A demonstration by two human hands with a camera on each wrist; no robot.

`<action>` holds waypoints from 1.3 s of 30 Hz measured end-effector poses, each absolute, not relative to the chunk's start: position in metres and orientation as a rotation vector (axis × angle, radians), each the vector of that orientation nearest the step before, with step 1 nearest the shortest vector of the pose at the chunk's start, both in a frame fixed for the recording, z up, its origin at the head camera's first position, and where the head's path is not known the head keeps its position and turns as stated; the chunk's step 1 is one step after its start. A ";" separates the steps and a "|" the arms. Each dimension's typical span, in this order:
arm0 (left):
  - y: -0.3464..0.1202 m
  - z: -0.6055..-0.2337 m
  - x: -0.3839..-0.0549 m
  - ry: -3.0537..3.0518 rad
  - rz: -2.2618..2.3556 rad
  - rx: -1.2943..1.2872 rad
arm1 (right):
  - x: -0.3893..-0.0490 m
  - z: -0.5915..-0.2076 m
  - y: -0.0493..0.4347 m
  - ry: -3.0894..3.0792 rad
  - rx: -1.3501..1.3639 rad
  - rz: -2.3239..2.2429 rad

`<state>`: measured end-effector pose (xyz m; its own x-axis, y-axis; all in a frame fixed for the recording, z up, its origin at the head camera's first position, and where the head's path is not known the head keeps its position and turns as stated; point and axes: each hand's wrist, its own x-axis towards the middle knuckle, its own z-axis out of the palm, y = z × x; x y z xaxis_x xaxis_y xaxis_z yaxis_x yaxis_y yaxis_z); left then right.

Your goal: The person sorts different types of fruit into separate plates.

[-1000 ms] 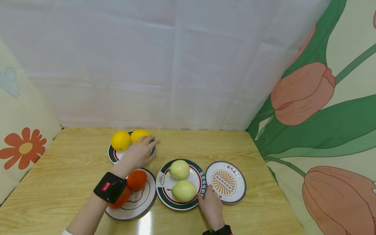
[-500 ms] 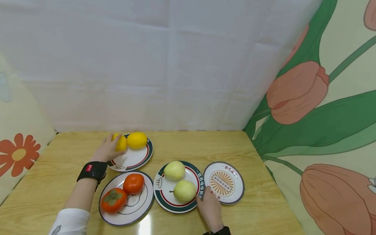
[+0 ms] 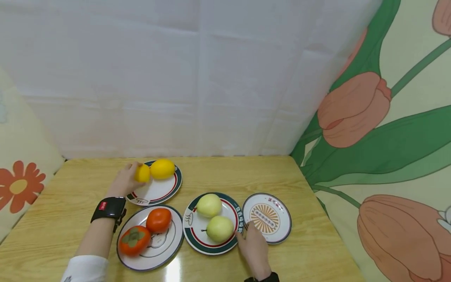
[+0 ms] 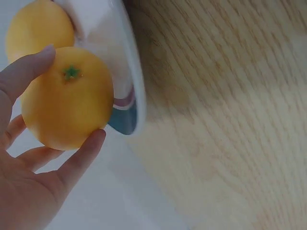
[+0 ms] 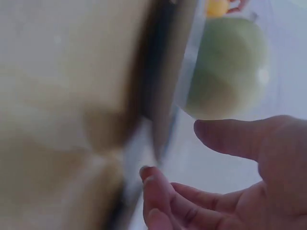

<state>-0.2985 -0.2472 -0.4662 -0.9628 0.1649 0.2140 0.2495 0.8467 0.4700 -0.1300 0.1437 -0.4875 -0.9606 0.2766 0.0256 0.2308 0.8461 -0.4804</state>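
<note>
On the plate with the dark green rim (image 3: pixel 172 192) at the back left lie two oranges. My left hand (image 3: pixel 124 179) grips the left orange (image 4: pixel 67 103), thumb on one side and fingers on the other; its green stem mark shows in the left wrist view. The other orange (image 3: pixel 162 169) sits beside it. My right hand (image 3: pixel 254 248) rests on the table by the pear plate (image 3: pixel 211 250), thumb and fingers apart with nothing between them. Two pears (image 3: pixel 209 205) lie on that plate. Whether the right fingertips touch its rim I cannot tell.
A plate (image 3: pixel 165 258) at the front left bears two persimmons (image 3: pixel 135 240). To the right of the pear plate stands a small plate (image 3: pixel 266 218) with a sunburst print. A white cloth (image 3: pixel 169 78) hangs behind the wooden table (image 3: pixel 299 254).
My left hand has swung left from over the right orange and has taken hold of the left one. The persimmons have come into full sight. My right hand has stayed about where it was.
</note>
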 end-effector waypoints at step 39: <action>-0.050 -0.418 -0.178 -2.729 -0.653 -0.742 | -0.155 -0.453 0.112 -2.392 0.309 0.666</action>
<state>-0.1776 -0.0495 -0.4181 -0.8427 0.4205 0.3362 0.5272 0.7712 0.3568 -0.1545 0.1124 -0.4532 -0.7750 -0.0541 0.6296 -0.3716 0.8448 -0.3849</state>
